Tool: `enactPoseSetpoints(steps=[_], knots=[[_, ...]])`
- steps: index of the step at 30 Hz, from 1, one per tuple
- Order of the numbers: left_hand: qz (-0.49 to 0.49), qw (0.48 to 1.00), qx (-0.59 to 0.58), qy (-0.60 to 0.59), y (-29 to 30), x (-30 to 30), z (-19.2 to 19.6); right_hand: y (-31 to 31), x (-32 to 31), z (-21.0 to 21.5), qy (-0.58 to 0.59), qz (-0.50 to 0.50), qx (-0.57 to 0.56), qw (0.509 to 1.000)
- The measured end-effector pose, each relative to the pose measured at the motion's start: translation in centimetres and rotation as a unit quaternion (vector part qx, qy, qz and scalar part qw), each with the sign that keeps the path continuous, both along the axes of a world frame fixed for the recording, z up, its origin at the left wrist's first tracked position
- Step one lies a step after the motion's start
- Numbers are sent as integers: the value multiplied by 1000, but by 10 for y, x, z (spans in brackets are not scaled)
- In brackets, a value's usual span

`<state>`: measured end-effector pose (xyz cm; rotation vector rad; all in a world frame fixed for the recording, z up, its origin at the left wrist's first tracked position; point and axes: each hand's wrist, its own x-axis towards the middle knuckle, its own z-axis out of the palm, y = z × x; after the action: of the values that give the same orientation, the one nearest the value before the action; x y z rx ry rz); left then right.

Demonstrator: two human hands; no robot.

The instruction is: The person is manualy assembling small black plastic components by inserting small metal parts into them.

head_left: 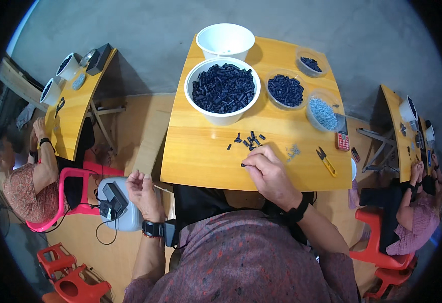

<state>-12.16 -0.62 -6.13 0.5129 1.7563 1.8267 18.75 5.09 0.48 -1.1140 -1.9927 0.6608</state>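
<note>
My right hand (pixel 269 174) is above the near edge of the yellow wooden table (pixel 206 164). A small black plastic piece (pixel 242 165) is pinched between its thumb and fingertips. Just beyond that hand lie several loose black plastic pieces (pixel 253 140), with a small heap of silvery screws (pixel 292 151) to their right. Off the table's left front corner, my left hand (pixel 144 194) is raised with curled fingers, thumb near the fingertips. Whether anything is between them is too small to make out.
A white bowl of black pieces (pixel 222 91), an upper white bowl (pixel 226 40), clear tubs of black pieces (pixel 286 91) and screws (pixel 323 114), yellow-handled snips (pixel 327 162) and a red phone (pixel 342 140) are on the table. Co-workers sit at tables left (pixel 34 187) and right (pixel 412 227).
</note>
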Motion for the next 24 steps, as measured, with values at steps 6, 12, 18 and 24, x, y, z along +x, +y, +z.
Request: enactPoseSetpoints(steps=[6,12,18,24], knots=[[-315,947,56,20,7,78,61,-13,4,16,72,28,-38,996],[-468,877,16,-109,11,141,74,-30,12,16,130,-4,-61,990],[-522,845,-6,-116,9,152,55,-52,25,9,185,-15,-185,965],[-472,878,18,-79,15,151,54,-39,88,-8,29,-104,-52,993]])
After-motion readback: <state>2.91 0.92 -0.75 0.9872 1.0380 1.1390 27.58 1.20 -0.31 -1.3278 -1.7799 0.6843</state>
